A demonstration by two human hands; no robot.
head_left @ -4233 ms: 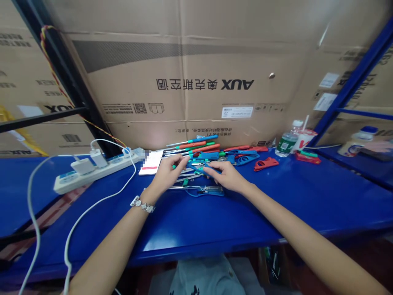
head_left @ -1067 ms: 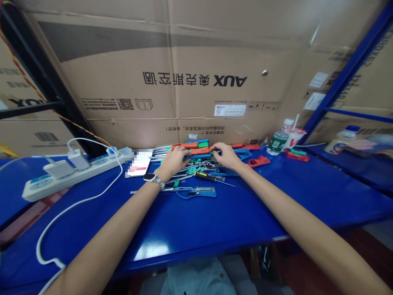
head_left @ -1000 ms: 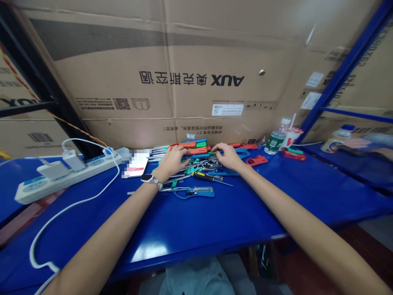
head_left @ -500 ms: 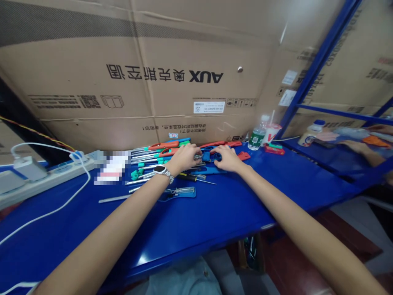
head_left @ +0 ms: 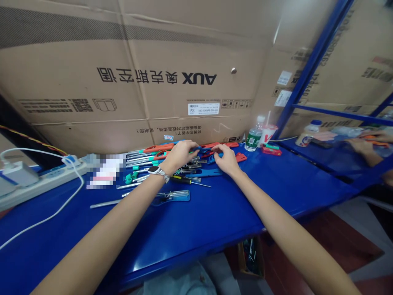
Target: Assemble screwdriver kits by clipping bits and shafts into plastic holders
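My left hand [head_left: 181, 156] reaches over a row of long-necked lighters, its fingers curled down at a blue plastic piece [head_left: 201, 150]; whatever they pinch is hidden. Beside it, my right hand [head_left: 227, 159] is half curled, thumb and forefinger apart, near a blue lighter handle part [head_left: 211, 159]. Orange lighter handles [head_left: 165, 146] with metal tubes lie left of and behind my left hand. Under its wrist is a yellow-and-black screwdriver [head_left: 183, 179]. Closer to me lies an opened blue lighter shell [head_left: 181, 196] holding a clear tank. Red handle pieces [head_left: 241, 157] rest by my right hand.
A water bottle [head_left: 253, 135], a white cup [head_left: 267, 135] and a red item [head_left: 271, 150] stand at the back right. On the left are a power strip [head_left: 55, 176] and white cable. Cardboard [head_left: 153, 98] walls the back. Another person's hand [head_left: 365, 149] works beyond the blue frame.
The view has shifted slightly, so the table's contents sit a little further left. My right thumb and forefinger have drawn slightly away from the blue part; my left hand stays over the lighters.
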